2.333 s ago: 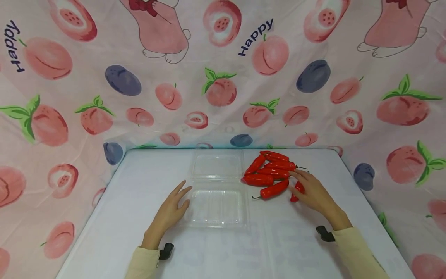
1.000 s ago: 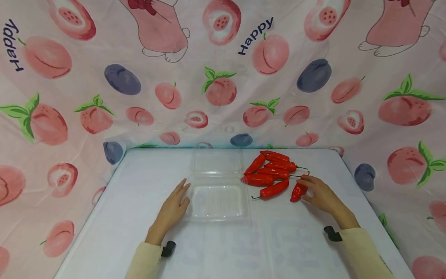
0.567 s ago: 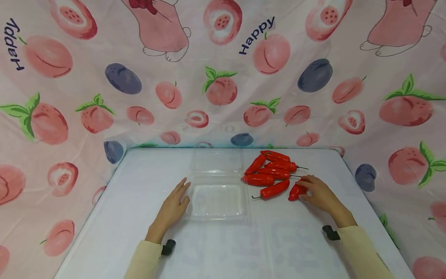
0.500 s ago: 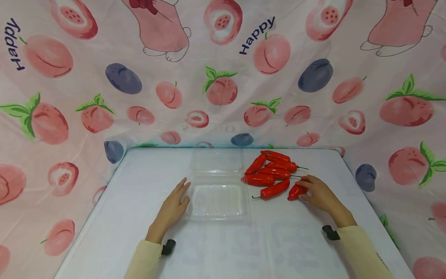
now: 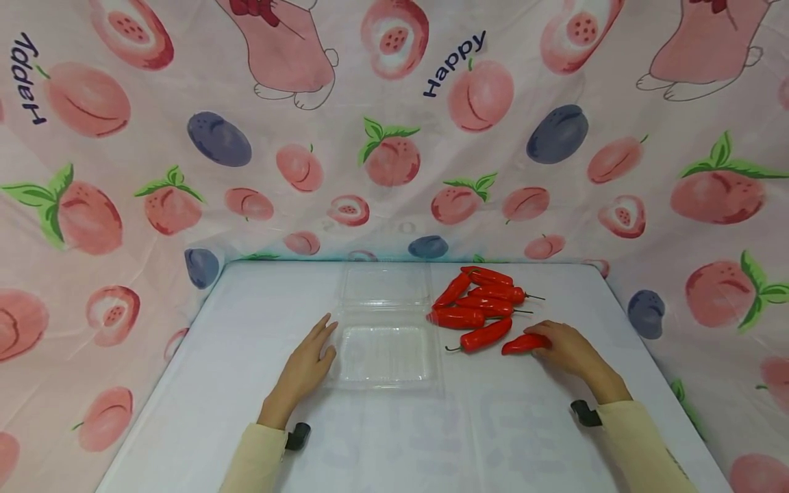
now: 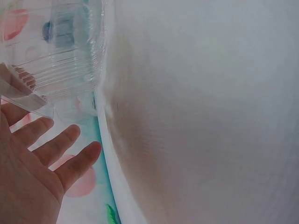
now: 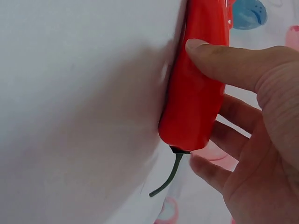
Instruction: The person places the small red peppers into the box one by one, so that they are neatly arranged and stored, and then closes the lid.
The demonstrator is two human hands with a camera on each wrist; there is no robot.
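Note:
My right hand [image 5: 564, 349] pinches a red chili pepper [image 5: 520, 344] between thumb and fingers, close over the table. In the right wrist view the thumb lies along the pepper [image 7: 198, 84], and its dark green stem points away from the fingers' grip. My left hand [image 5: 305, 363] rests at the left edge of a clear plastic clamshell box [image 5: 385, 387], fingers spread and relaxed. The left wrist view shows these loose fingers beside the box's ribbed clear wall [image 6: 70, 70]. The box lies unfolded, its lid half [image 5: 385, 286] toward the back.
Several more red chili peppers [image 5: 456, 317] lie in a loose cluster right of the box. The white table [image 5: 203, 383] meets a fruit-printed cloth [image 5: 394, 226] at its back and sides. A black wrist strap piece shows at each sleeve [image 5: 253, 455].
The pepper at my right hand has swung from a steep slant to lying nearly sideways, its tip now pointing left. The right fingers have come down a little around it. My left hand has stayed put.

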